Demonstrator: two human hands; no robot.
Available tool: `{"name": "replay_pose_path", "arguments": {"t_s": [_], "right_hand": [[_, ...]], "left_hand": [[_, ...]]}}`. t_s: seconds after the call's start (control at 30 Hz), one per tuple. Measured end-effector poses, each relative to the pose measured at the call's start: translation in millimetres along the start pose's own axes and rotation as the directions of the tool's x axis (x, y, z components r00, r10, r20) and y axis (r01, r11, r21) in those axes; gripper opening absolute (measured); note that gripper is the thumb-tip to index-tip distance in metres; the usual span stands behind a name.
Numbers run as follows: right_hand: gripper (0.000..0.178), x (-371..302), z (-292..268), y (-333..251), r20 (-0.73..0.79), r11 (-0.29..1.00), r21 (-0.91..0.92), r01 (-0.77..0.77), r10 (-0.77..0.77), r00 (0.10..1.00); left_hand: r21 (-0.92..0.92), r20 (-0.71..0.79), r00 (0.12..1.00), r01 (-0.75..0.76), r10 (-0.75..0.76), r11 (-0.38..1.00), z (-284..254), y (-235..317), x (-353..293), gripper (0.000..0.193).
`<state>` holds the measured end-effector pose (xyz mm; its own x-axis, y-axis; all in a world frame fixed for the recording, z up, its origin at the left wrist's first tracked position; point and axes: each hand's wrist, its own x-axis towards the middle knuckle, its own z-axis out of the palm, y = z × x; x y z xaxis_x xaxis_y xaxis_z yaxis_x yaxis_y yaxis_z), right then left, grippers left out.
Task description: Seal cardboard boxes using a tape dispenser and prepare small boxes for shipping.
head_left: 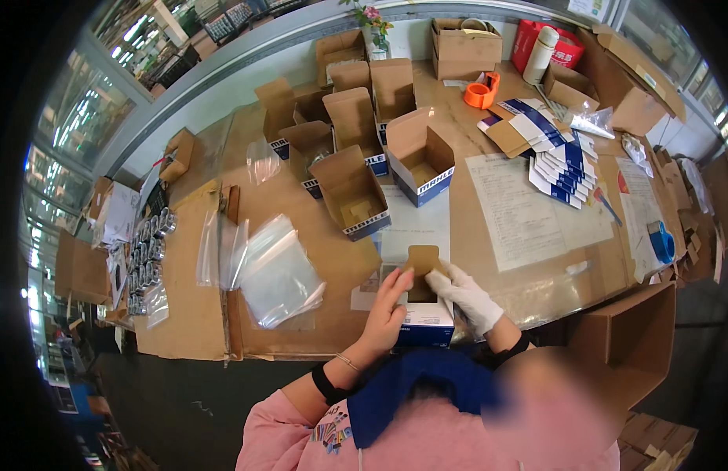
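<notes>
A small blue-and-white carton (428, 315) stands near the front edge of the table, its brown inner flap (424, 257) raised on the far side. On its left side is my left hand (384, 312), bare, with the fingers against the top edge. Across from it my right hand (474, 300), in a white glove, grips the carton's right side, fingertips at the opening. The inside of the carton is mostly hidden. Beyond my hands, several open blue-and-brown boxes (436, 190) are grouped together, lids standing up.
Clear plastic bags (282, 275) lie to the left, with metal parts (147, 263) farther left. Flat folded cartons (564, 177) rest on the right beside printed sheets (509, 228). An orange tape dispenser (480, 95) sits behind them. A large carton (635, 337) stands at the right front.
</notes>
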<state>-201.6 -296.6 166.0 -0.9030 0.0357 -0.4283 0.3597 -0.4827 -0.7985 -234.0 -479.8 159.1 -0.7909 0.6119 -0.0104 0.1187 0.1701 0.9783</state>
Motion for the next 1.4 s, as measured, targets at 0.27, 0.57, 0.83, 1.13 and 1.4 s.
{"name": "replay_pose_path", "arguments": {"t_s": [0.27,0.57,0.83,1.13,1.4], "right_hand": [[0.042,1.1,1.0,-0.8,0.193,0.879,-0.446,0.17,-0.091,0.977],[0.066,-5.5,17.9,-62.3,0.202,0.415,-0.905,0.092,0.229,0.952],[0.066,7.4,26.5,-65.0,0.236,0.161,-0.969,0.187,0.38,0.895],[0.061,9.9,28.8,-54.5,0.32,0.02,-0.941,0.338,0.383,0.867],[0.045,6.5,25.0,-53.6,0.373,0.238,-0.915,0.326,0.189,0.908]], "left_hand": [[-0.145,0.143,0.963,0.25,-0.23,0.957,-14.8,-12.0,-6.6,0.05],[-0.308,0.22,0.973,0.14,-0.073,0.941,-30.6,-10.8,-11.3,0.095],[-0.208,0.198,0.979,0.086,-0.044,0.974,-25.4,-7.4,-15.1,0.103],[-0.187,0.194,0.981,0.032,0.004,0.982,-23.3,-6.1,-18.1,0.105],[-0.173,0.15,0.989,0.009,0.017,0.985,-28.2,2.8,-12.0,0.108]]}}
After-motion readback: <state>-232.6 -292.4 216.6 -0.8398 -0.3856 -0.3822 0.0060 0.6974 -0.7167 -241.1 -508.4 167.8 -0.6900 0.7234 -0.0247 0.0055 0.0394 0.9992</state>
